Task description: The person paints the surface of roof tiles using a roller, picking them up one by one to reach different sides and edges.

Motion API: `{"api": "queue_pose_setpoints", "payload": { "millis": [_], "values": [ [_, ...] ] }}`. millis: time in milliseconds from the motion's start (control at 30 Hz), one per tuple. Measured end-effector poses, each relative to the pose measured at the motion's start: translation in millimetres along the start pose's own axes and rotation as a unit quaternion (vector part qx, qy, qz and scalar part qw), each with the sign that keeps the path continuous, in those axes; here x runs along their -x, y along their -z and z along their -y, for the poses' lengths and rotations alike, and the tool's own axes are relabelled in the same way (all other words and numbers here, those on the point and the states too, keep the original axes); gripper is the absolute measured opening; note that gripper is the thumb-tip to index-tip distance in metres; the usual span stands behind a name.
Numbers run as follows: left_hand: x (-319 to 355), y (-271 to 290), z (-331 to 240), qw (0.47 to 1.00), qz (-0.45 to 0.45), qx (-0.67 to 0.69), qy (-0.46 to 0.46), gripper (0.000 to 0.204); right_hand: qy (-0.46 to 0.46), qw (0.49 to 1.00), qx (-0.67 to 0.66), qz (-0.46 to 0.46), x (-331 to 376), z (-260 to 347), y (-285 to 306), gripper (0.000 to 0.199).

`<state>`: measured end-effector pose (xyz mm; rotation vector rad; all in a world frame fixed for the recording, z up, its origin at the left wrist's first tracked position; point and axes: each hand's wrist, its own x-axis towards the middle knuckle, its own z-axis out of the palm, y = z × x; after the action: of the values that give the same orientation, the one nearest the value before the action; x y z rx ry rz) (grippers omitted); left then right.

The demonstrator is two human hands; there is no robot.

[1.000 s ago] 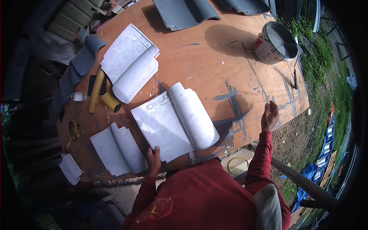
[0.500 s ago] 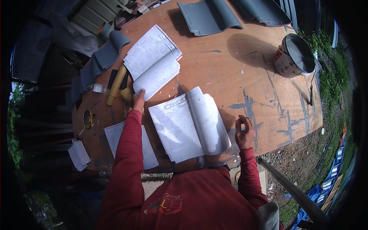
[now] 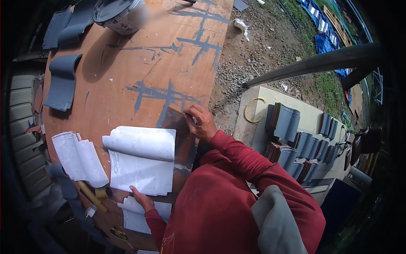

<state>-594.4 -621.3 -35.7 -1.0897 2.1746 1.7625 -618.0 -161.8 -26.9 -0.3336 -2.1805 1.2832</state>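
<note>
A white-looking roof tile [image 3: 141,158], with a raised roll along its far part, lies on the wooden table in front of me. My left hand [image 3: 143,200] grips its near left edge, the thumb on top and the other fingers mostly hidden. Close to the table's right edge is my right hand [image 3: 201,122], beyond the tile's right side. Its fingers are curled toward the thumb; whatever they hold, if anything, is too small to make out. Another white roof tile [image 3: 80,158] rests to the left. A third pale roof tile [image 3: 137,216] lies partly beneath my left arm.
Paint-marked wooden table [image 3: 139,55] carries a grey paint bucket [image 3: 118,17] and a grey roof tile [image 3: 63,82]. A yellow roll [image 3: 91,195] lies at the left. Stacked grey roof tiles [image 3: 287,122] stand on a pale board at right, near a diagonal pole [image 3: 313,63].
My view has swung right, bringing the stacked tiles into sight. My left hand has gone from the far left tile to the nearer one. The right hand remains curled.
</note>
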Motion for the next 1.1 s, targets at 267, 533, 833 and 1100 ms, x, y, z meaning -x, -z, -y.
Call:
{"api": "queue_pose_setpoints", "payload": {
  "millis": [267,533,833,1100],
  "values": [
    [-7,9,24,0.999,0.044,-0.007,0.017,0.083,-0.149,0.986,-0.02,0.076,174,-6,69,0.017],
    [17,-13,38,0.988,0.066,0.137,0.023,0.078,-0.076,0.98,0.007,0.185,212,21,128,0.014],
    [110,-27,129,0.984,0.013,0.171,-0.042,0.038,-0.063,0.985,0.031,0.155,125,14,179,0.017],
    [192,-70,106,0.931,-0.149,0.031,-0.332,0.033,-0.025,0.998,-0.02,0.052,-88,-29,138,0.024]
  ]
}}
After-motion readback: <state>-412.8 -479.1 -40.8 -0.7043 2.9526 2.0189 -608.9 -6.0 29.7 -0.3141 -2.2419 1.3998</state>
